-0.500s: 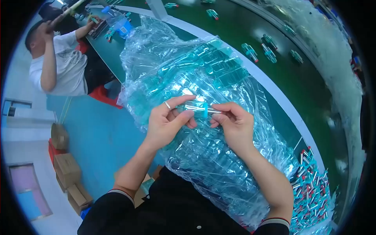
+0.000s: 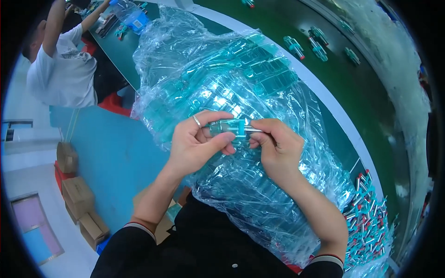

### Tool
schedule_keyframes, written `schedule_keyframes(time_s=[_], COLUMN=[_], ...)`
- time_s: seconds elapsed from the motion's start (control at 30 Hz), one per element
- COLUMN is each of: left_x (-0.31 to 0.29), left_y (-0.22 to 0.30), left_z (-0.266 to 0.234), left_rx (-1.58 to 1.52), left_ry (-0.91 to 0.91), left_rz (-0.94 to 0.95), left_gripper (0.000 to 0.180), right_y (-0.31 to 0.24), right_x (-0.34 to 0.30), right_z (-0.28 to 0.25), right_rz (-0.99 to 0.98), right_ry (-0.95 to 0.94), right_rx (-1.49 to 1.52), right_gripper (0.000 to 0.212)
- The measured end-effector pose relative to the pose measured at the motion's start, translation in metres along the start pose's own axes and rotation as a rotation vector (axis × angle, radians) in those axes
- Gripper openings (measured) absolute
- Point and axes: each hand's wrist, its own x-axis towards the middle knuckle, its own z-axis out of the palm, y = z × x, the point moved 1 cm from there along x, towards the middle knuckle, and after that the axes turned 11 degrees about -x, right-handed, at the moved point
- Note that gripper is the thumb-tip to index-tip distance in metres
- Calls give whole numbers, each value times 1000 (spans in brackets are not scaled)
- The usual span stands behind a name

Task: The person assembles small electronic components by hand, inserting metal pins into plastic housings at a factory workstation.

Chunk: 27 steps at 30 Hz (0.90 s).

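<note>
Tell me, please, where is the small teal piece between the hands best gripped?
Probably by its clear teal body, pinched from the left as the left hand does. It lies level, and its metal end points right, into the right hand.

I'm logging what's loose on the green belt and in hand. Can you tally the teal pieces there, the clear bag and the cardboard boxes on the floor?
Teal piece held between the left hand and right hand: 1
Teal pieces lying apart on the green belt: 5, maybe more at the rim
Clear plastic bag of teal parts: 1
Cardboard boxes: 3
Total: 10
</note>
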Motion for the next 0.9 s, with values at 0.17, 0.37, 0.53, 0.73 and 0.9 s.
schedule_keyframes(time_s=[0.17, 0.37, 0.53, 0.73, 0.9], left_x=[7, 5, 8, 9, 10], left_y=[-4, -11, -10, -5, -5], left_z=[4, -7, -6, -6, -15], left_rx=[24, -177, -156, -159, -123], left_ry=[-51, 15, -23, -31, -94], left_rz=[60, 124, 106, 78, 40], left_gripper=[36, 37, 40, 38, 37], right_y=[-2, -17, -13, -16, -13], right_x=[0, 11, 15, 12, 9], right_z=[-3, -15, -27, -24, -19], right_rz=[-13, 112, 119, 159, 129], right_ry=[-3, -199, -326, -273, -267], right_rx=[-3, 317, 407, 349, 422], right_gripper=[16, 21, 26, 20, 18])
